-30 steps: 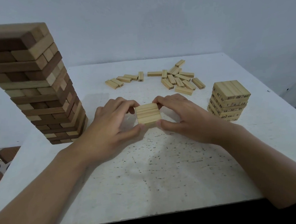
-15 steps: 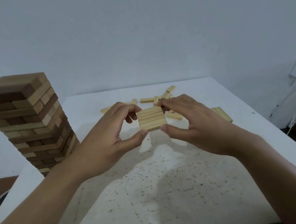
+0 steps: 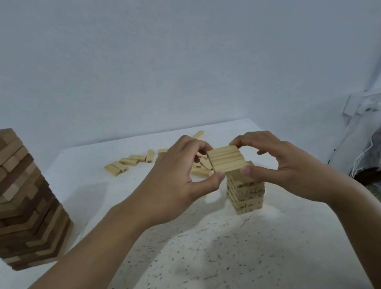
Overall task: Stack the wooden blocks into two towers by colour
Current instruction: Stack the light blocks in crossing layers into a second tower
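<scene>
A flat layer of three light wooden blocks (image 3: 227, 161) hangs in the air, pinched from both sides. My left hand (image 3: 176, 179) holds its left edge between thumb and fingers. My right hand (image 3: 274, 167) holds its right edge the same way. The layer hovers just above and slightly left of the short light-wood tower (image 3: 246, 192) on the white table (image 3: 215, 255). A tall tower of mixed dark and light blocks (image 3: 20, 201) stands at the left. Loose light blocks (image 3: 127, 163) lie farther back, some hidden behind my left hand.
A blue-grey wall rises behind the table. The table's right edge runs close past the short tower, with white cloth and a cord (image 3: 366, 154) beyond it. The tall tower stands near the table's left edge.
Both hands lifted the three-block layer off the table and carried it right, over the short light tower. The camera tilted up and turned right.
</scene>
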